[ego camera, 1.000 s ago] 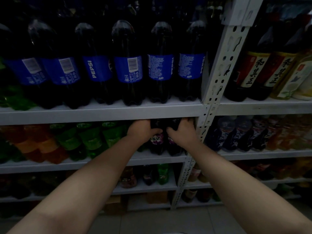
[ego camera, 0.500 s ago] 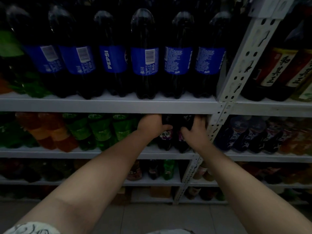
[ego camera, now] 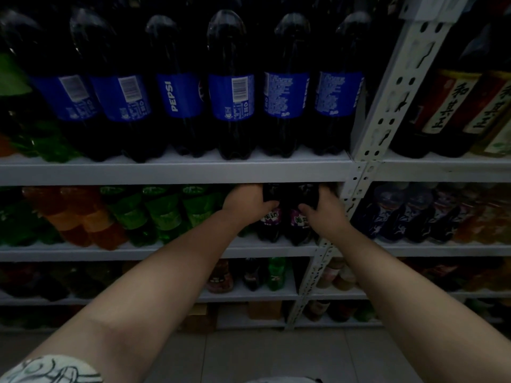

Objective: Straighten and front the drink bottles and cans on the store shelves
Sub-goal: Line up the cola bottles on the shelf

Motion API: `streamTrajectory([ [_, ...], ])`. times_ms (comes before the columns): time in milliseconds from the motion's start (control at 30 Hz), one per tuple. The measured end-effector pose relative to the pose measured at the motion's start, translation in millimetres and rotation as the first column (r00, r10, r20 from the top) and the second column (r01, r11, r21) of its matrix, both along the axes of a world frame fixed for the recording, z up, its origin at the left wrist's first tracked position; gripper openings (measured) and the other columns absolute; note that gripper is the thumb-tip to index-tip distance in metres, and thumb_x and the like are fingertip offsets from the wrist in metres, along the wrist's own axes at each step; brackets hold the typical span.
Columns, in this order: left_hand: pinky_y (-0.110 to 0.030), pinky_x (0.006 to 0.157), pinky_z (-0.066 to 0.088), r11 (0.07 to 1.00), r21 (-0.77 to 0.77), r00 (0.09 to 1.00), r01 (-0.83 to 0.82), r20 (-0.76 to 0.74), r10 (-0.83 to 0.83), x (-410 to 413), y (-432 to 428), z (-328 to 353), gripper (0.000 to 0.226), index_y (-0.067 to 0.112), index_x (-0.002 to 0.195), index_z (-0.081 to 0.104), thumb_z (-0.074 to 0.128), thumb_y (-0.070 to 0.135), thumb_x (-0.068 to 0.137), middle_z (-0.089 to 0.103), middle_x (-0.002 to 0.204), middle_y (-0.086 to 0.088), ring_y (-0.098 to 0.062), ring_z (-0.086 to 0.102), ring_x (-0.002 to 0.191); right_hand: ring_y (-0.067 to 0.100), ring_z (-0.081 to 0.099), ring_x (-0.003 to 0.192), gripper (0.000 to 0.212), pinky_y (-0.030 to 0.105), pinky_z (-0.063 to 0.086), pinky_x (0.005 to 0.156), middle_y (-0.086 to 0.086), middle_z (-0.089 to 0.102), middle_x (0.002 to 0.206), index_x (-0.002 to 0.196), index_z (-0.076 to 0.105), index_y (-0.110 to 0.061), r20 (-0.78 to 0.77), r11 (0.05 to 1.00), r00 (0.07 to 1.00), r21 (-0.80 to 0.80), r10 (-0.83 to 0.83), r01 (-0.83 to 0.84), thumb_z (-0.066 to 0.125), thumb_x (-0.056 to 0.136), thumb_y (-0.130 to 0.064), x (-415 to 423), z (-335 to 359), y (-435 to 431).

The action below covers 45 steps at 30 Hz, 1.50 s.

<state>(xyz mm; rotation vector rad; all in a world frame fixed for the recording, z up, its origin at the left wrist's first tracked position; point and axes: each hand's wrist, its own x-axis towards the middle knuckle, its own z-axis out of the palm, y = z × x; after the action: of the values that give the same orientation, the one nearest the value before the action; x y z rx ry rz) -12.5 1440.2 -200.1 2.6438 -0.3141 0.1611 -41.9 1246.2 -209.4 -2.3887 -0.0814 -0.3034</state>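
Two dark purple-labelled soda bottles stand side by side on the second shelf, just left of the white upright post. My left hand (ego camera: pixel 246 204) is wrapped around the left purple bottle (ego camera: pixel 270 225) near its shoulder. My right hand (ego camera: pixel 322 208) grips the right purple bottle (ego camera: pixel 298 228) the same way. The caps and upper necks are hidden under the shelf above. A row of large Pepsi bottles (ego camera: pixel 231 87) stands on the shelf above my hands, some labels showing barcodes instead of the logo.
Green bottles (ego camera: pixel 163 214) and orange bottles (ego camera: pixel 83 217) fill the same shelf to the left. A perforated white post (ego camera: pixel 359 172) divides the bays. Dark blue-labelled bottles (ego camera: pixel 395 214) stand to the right, brown bottles with Chinese labels (ego camera: pixel 448 106) above them. Lower shelves hold small bottles and cardboard boxes.
The view has shifted closer and slightly left. Both hands stay on the two purple bottles, which have barely moved on the shelf.
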Motion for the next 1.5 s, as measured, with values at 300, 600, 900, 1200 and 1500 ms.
streamTrajectory([
  [300,-0.036,0.085,0.051,0.999,0.006,0.997,0.040,-0.062,-0.040,-4.4,-0.8,11.3,0.052,0.014,0.127,0.050,0.065,0.039,0.084,0.061,0.114,-0.011,-0.025,0.058,0.101,0.031,0.047,0.118,0.070,0.039,0.042,0.096,0.015,0.049,0.128,0.138,0.036,-0.010,0.045,0.985,0.984,0.042,-0.170,0.169,0.072,0.079,-0.026,-15.5,3.5,18.4],
  [600,-0.019,0.068,0.050,0.992,-0.107,0.889,0.062,0.458,-0.006,-64.9,13.7,74.0,0.025,0.022,0.099,0.072,0.059,0.036,0.083,0.071,0.090,0.006,-0.009,0.065,0.075,0.009,0.060,0.084,0.025,0.016,0.045,0.076,-0.004,0.062,0.097,0.107,0.066,-0.009,0.644,0.998,0.762,0.027,-0.067,0.065,0.056,0.088,-0.020,-54.0,146.1,-19.6],
  [900,-0.036,0.088,0.045,0.941,-0.313,0.783,-0.127,0.551,0.289,-31.7,-44.0,236.7,0.059,0.012,0.135,0.042,0.058,0.042,0.087,0.049,0.133,-0.009,-0.027,0.051,0.114,0.029,0.051,0.103,0.038,0.035,0.045,0.076,0.011,0.048,0.121,0.121,0.046,-0.006,0.496,0.916,0.868,-0.338,-0.024,0.219,0.041,0.095,-0.032,-16.9,274.7,-0.1],
  [1200,-0.037,0.072,0.045,0.933,-0.289,0.819,-0.214,0.467,0.333,-16.1,-56.9,241.4,0.065,0.011,0.119,0.045,0.074,0.048,0.073,0.051,0.121,-0.011,-0.032,0.056,0.103,0.024,0.066,0.073,0.028,0.030,0.050,0.050,0.008,0.058,0.101,0.105,0.042,-0.021,0.090,0.990,0.993,-0.108,-0.079,0.088,0.057,0.089,-0.037,10.1,284.5,-7.7],
  [1500,-0.027,0.048,0.053,0.897,-0.439,0.983,0.057,0.182,0.027,-8.7,-20.1,260.1,0.046,0.019,0.121,0.043,0.069,0.021,0.083,0.064,0.093,-0.006,-0.018,0.067,0.056,0.021,0.046,0.072,0.049,0.029,0.035,0.052,0.000,0.045,0.079,0.094,0.041,-0.021,0.400,0.863,0.912,-0.425,-0.090,0.272,0.052,0.079,-0.066,7.3,289.4,-13.9],
])
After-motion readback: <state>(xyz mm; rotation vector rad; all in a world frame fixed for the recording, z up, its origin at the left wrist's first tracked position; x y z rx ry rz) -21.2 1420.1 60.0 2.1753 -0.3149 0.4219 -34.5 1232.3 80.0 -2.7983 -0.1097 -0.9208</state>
